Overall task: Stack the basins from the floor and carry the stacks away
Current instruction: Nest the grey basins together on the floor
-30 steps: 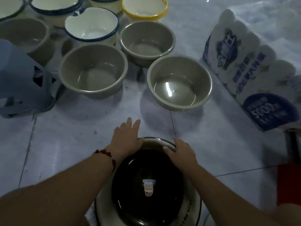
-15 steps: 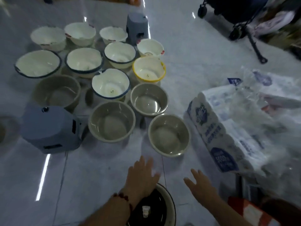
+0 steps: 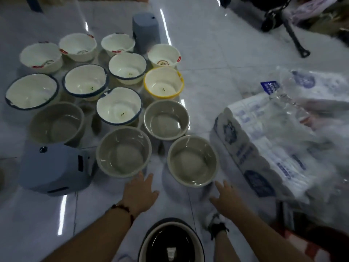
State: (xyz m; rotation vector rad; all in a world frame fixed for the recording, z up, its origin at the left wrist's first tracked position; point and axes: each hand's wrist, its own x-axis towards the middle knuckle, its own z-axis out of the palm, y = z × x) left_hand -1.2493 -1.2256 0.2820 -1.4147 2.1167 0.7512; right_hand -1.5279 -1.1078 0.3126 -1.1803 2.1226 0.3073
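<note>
Several basins stand on the white tiled floor. The nearest are grey ones: one (image 3: pixel 193 160) just ahead of my right hand (image 3: pixel 227 198), one (image 3: pixel 123 151) ahead of my left hand (image 3: pixel 140 193). Both hands reach forward with spread fingers and hold nothing; each stops short of a basin rim. Behind the grey ones are white basins with blue rims (image 3: pixel 119 106), a yellow-rimmed one (image 3: pixel 163 84) and white ones with red marks (image 3: pixel 77 46). A dark basin with a pale rim and a label (image 3: pixel 171 242) sits below, between my forearms.
A grey-blue plastic stool (image 3: pixel 54 169) lies tipped at the left, another (image 3: pixel 145 32) stands at the back. A large plastic-wrapped pack of paper rolls (image 3: pixel 268 148) lies at the right. A wheeled cart frame (image 3: pixel 283 21) is at the far right. My shoe (image 3: pixel 217 224) shows below my right hand.
Both hands have let go of the dark basin's rim and moved forward toward the grey basins. The view has risen and pulled back, showing the whole group of basins.
</note>
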